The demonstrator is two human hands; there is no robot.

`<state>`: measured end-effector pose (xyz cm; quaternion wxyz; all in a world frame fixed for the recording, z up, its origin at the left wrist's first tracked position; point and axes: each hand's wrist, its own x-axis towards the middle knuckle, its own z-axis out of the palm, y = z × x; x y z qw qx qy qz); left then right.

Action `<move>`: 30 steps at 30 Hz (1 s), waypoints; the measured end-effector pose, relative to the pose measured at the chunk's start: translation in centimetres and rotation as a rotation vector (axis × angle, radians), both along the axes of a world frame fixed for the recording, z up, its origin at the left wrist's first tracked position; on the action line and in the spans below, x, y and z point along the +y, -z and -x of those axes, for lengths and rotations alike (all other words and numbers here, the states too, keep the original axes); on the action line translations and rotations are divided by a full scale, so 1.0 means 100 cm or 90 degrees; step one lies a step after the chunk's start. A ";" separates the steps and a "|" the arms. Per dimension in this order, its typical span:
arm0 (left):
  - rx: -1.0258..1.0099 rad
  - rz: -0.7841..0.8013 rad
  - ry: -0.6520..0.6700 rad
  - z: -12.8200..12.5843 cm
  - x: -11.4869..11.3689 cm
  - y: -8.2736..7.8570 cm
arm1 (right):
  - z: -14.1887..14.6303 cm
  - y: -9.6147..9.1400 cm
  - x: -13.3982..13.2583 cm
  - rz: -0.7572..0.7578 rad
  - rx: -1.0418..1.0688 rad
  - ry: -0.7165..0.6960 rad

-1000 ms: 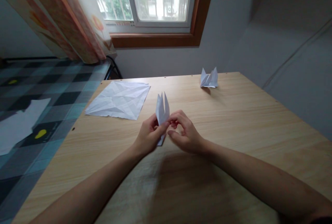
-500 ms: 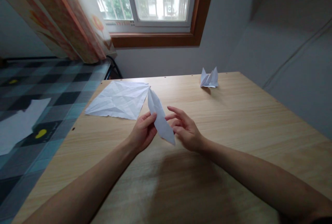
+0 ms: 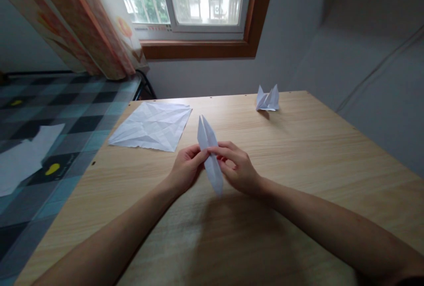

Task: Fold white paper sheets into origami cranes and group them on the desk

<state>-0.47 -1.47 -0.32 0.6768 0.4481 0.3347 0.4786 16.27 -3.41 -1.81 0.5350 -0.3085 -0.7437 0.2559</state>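
A narrow piece of folded white paper (image 3: 208, 138), pointed at both ends, is held up above the wooden table. A lengthwise crease or slit runs along its middle, and its far tip is split in two. My left hand (image 3: 187, 166) grips it from the left, thumb on its face and fingers behind. From the right, my right hand (image 3: 238, 166) pinches the middle of the paper, the index finger lying across it near the left thumb. Some of the right fingers are partly hidden by the paper.
A creased white sheet (image 3: 152, 127) lies flat on the table (image 3: 308, 153) at the far left. Near the back edge stands a folded paper shape (image 3: 267, 99) with two peaks. White paper (image 3: 23, 158) rests on the checked cloth (image 3: 66, 180) at the left.
My right hand has moved in from beside the paper and now holds it together with the left. The folded paper has turned more upright, showing its middle crease.
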 end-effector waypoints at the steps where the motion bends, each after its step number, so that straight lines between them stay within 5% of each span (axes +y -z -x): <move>1: 0.000 -0.007 -0.009 0.000 0.000 0.001 | 0.000 0.000 0.001 0.012 0.008 0.004; 10: 0.032 -0.053 -0.088 0.000 -0.001 -0.002 | -0.002 0.000 0.003 0.107 0.012 0.022; 18: 0.130 -0.132 -0.079 0.004 -0.001 0.001 | -0.003 0.004 0.009 0.237 0.153 0.037; 25: 0.198 -0.200 -0.102 0.001 -0.005 -0.009 | -0.003 -0.006 0.006 0.183 0.143 0.046; 30: 0.234 -0.177 -0.162 0.000 -0.003 -0.004 | 0.001 -0.001 0.007 0.314 0.239 0.029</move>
